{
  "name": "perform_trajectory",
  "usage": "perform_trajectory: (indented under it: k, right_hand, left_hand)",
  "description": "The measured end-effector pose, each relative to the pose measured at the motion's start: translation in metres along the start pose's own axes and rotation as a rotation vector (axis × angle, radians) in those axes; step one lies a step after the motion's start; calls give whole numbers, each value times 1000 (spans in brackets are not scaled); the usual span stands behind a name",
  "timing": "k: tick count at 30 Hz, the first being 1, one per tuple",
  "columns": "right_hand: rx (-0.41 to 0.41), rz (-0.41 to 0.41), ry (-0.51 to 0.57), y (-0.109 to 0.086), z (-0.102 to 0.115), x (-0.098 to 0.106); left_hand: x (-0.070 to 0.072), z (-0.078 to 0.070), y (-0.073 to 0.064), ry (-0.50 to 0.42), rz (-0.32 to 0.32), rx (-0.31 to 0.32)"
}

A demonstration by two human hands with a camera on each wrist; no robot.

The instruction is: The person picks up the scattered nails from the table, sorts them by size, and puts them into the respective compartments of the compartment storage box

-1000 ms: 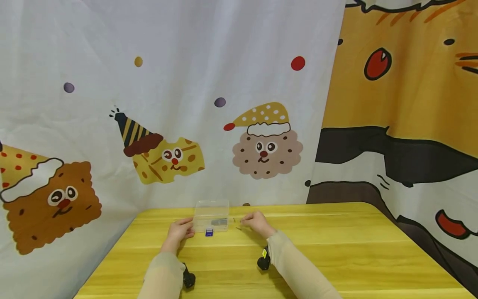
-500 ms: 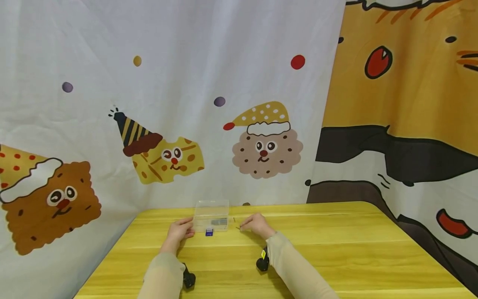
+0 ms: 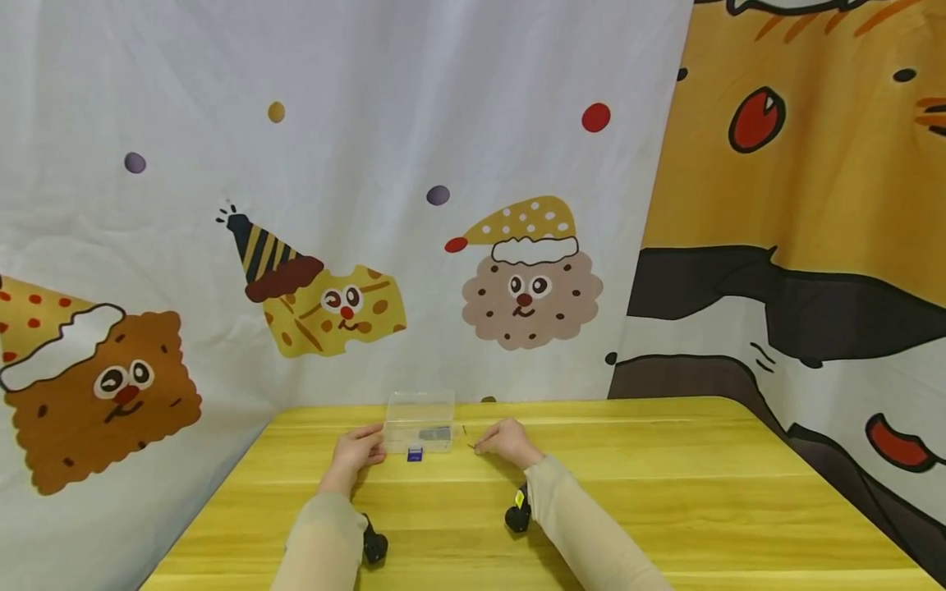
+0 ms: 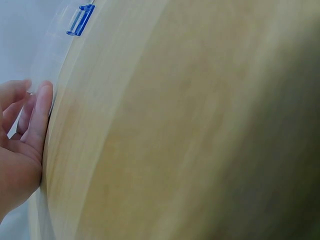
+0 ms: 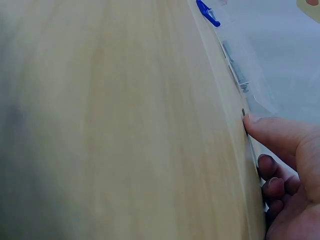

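A clear plastic box (image 3: 399,443) stands at the table's far edge with its lid (image 3: 421,406) raised. My left hand (image 3: 357,447) grips its left end, as the left wrist view also shows. A blue latch (image 3: 415,454) hangs at the front. Inside lie grey metal pieces (image 3: 434,433), screw-like in the right wrist view. My right hand (image 3: 510,442) is just right of the box, thumb and forefinger at a small thin dark screw (image 5: 243,112) on the table; its exact kind is too small to tell. A second thin piece (image 3: 464,429) lies behind it.
The yellow wooden table (image 3: 665,509) stretches to the right and toward the front. Behind it hangs a curtain (image 3: 429,123) printed with cartoon snacks. Black wrist cameras (image 3: 374,547) are strapped below both hands.
My right hand has come down slightly, and its fingertips now meet the small screw that lay just apart from them. The left hand has stayed at the box.
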State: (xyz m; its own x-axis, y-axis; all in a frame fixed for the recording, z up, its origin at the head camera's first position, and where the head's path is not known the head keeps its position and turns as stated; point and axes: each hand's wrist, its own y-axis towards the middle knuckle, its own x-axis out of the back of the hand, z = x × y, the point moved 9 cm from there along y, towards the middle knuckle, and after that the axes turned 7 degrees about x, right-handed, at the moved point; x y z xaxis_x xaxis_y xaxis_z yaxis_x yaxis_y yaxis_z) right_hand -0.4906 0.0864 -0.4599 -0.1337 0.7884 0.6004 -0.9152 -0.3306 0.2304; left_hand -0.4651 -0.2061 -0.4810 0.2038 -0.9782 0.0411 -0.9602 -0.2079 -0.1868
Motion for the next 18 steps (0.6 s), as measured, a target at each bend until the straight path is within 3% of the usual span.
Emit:
perform_trajectory:
  k: [18]
  right_hand:
    - [-5, 24, 3, -1, -3, 0]
  left_hand:
    - [-1, 0, 1, 4, 3, 4]
